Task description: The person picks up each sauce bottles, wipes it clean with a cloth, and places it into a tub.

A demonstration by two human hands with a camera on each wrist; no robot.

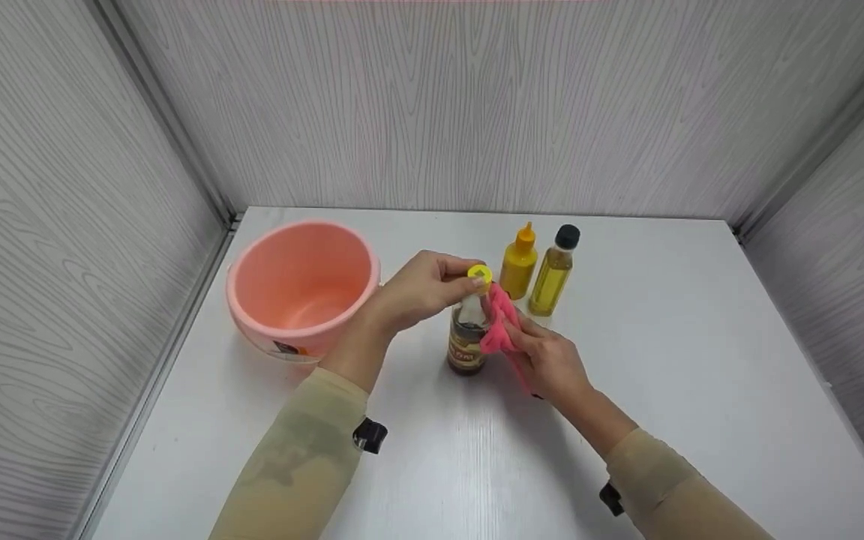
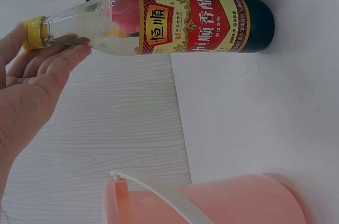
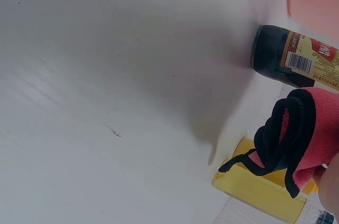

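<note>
Head view shows my left hand (image 1: 421, 289) pinching the yellow cap (image 1: 480, 274) of the vinegar bottle (image 1: 468, 337), with fingers curled around its top. This bottle stands upright on the white table (image 1: 702, 360), and I take it as my landmark. My right hand (image 1: 548, 360) grips a pink cloth (image 1: 499, 326) and presses it against the right side of the bottle. Left of the bottle, near, stands a pink bucket (image 1: 301, 289). Behind the bottle to the right stand a yellow squeeze bottle (image 1: 518, 262) and an oil bottle (image 1: 552, 274), just beside each other. On the left wrist view the bottle's red and gold label (image 2: 193, 20) is readable, and the upper glass part looks clear.
</note>
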